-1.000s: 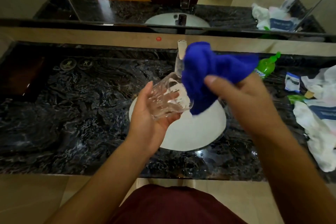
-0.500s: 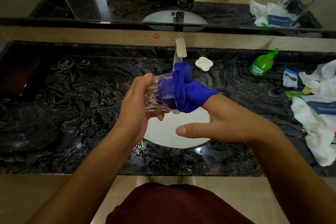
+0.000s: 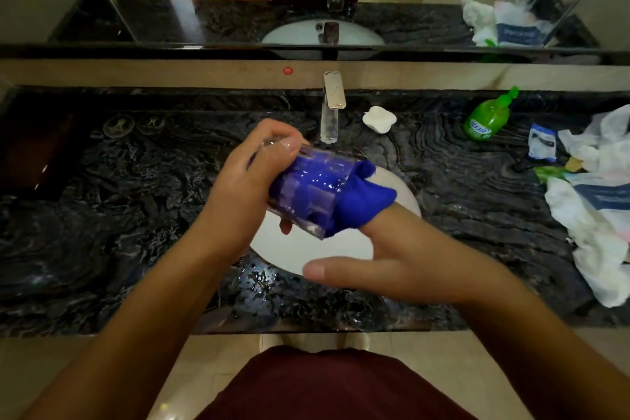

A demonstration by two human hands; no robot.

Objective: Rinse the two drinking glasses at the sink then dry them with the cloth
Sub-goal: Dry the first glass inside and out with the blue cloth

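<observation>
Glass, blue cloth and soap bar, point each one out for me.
glass [image 3: 300, 196], head view, on its clear side wall.
blue cloth [image 3: 366, 199], head view, on the bunch outside the rim.
soap bar [image 3: 379, 119], head view, on its top.

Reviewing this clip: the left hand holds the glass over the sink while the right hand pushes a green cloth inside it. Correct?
Not quite: the cloth is blue, not green, as the head view shows. The left hand does hold the glass over the sink, and the right hand pushes the cloth inside.

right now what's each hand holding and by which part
Left hand grips the glass round its base end, tipped sideways over the sink. Right hand has its fingers in the blue cloth, pushed into the glass's mouth.
</observation>
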